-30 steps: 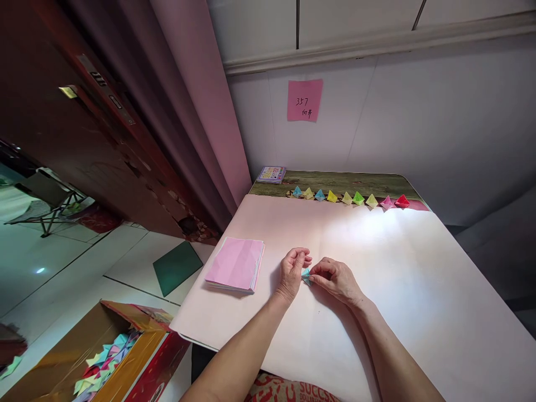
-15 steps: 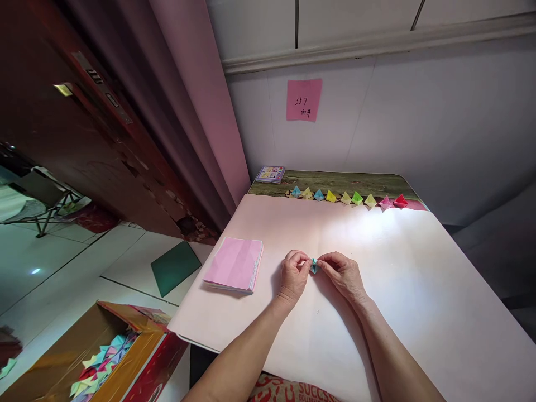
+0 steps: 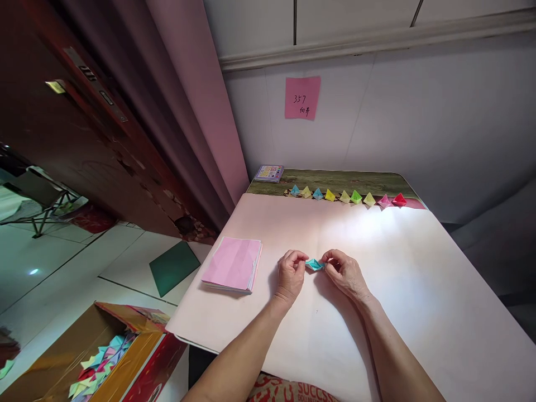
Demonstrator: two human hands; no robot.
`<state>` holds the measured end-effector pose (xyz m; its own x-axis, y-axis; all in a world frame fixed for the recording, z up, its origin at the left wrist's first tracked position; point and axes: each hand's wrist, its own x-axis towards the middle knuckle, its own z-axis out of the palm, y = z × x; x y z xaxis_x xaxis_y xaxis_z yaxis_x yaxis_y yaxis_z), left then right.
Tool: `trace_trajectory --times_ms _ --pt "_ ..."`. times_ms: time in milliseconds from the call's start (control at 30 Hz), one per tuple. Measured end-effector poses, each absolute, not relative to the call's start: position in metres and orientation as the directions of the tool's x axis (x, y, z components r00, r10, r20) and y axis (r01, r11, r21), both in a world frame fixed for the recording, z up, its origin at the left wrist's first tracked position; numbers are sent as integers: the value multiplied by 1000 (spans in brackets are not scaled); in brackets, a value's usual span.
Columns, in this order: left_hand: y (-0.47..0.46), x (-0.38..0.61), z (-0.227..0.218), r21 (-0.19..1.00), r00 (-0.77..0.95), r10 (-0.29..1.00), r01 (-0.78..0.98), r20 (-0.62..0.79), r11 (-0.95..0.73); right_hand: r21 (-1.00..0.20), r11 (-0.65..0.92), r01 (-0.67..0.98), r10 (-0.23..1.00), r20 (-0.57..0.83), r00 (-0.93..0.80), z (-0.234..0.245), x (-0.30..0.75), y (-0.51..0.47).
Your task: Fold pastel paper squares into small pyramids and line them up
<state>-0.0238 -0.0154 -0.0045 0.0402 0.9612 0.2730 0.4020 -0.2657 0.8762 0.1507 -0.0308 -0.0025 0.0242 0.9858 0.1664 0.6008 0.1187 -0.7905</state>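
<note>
A small teal folded paper piece (image 3: 314, 264) sits between my two hands, just above the pale pink sheet covering the table (image 3: 402, 279). My left hand (image 3: 290, 275) pinches its left end with curled fingers. My right hand (image 3: 344, 273) pinches its right end the same way. The piece looks stretched out sideways between the pinches.
A stack of pink paper squares (image 3: 233, 263) lies left of my hands. A row of several coloured folded paper boats (image 3: 347, 196) lines the far table edge, beside a small paper pack (image 3: 269, 172). A cardboard box (image 3: 79, 357) with folded pieces stands on the floor at lower left.
The teal piece was bunched narrow between my fingertips; now my hands have drawn slightly apart and it has spread wider and flatter.
</note>
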Motion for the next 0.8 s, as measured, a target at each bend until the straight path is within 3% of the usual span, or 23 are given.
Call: trace_trajectory --times_ms 300,633,800 --pt "-22 -18 0 685 121 928 643 352 -344 -744 200 638 973 228 -39 2 148 -33" --pt "-28 -18 9 507 222 911 773 347 -381 -645 137 752 975 224 14 0 143 -37" --pt "-28 -16 14 478 246 918 795 310 -374 -609 113 785 968 246 51 1 137 -40"
